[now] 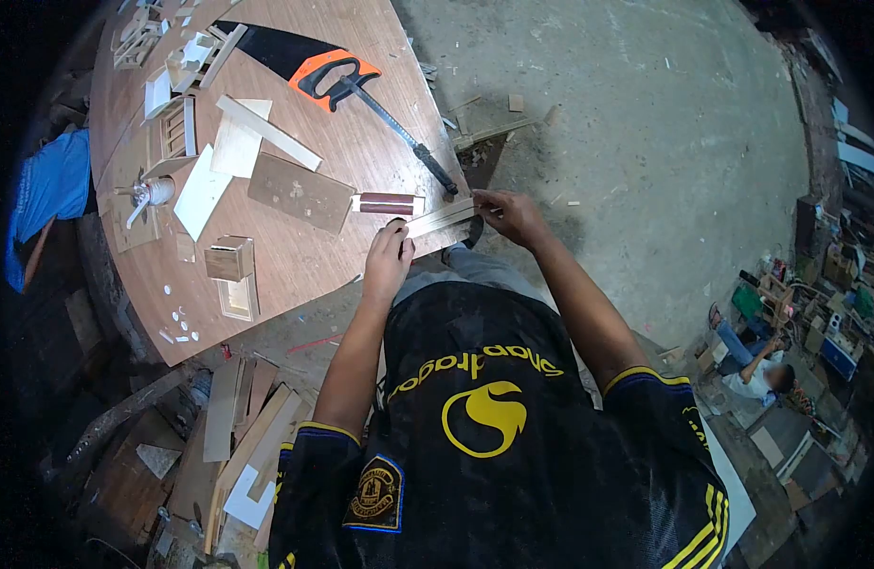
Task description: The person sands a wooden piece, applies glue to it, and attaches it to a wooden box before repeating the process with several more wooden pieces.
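Hands (513, 220) hold pale wood (439, 221) at ends | maroon piece (388, 204) just beside | rod (390, 120), saw (306, 71), brown board (301, 192) beyond

Head-worn view — wide, near, facing steeply down over the shirt (484, 484) to hands (388, 263) and table (304, 267).

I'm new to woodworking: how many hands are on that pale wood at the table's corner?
2: the left hand at one end of the pale wood, over the table, and the right hand at the other end, by the table's edge. None appears hidden.
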### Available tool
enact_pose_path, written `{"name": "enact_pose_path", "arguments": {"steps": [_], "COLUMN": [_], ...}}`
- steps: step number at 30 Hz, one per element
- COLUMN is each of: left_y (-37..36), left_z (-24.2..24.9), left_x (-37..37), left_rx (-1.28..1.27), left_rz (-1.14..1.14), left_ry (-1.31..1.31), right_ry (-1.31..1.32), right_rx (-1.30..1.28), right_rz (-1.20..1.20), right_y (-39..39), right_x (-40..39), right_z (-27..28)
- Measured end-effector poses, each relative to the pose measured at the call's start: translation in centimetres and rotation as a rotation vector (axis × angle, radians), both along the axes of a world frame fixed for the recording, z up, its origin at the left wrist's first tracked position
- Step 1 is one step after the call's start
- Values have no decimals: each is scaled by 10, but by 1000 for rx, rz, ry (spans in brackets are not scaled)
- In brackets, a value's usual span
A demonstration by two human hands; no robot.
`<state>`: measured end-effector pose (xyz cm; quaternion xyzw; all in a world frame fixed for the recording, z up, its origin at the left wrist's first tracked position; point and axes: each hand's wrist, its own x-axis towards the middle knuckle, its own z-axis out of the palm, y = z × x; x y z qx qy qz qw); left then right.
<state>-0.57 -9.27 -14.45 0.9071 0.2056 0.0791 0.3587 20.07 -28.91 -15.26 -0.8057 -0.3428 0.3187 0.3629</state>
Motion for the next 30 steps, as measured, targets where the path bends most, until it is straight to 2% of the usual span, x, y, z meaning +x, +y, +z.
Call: {"name": "enact_pose_path", "arguments": {"steps": [6,8,17,30], "left_y": [0,-1,-1,6], "left_z": [2,4,3,5], "left_x": [0,1,1,4], "left_rx": [-10,-15,-6,12], "left_rz": [4,18,17,-16], "left_ry": [-6,-1,-5,-19], "right_ry": [-48,52,69,64], "right_rx": [-61,-101,-12,-50], "right_rz": [-11,-37,-11,-18], "right_y": [6,8,4,6], "right_x": [-1,-1,1,0], "right_z": [11,16,5,13]}}
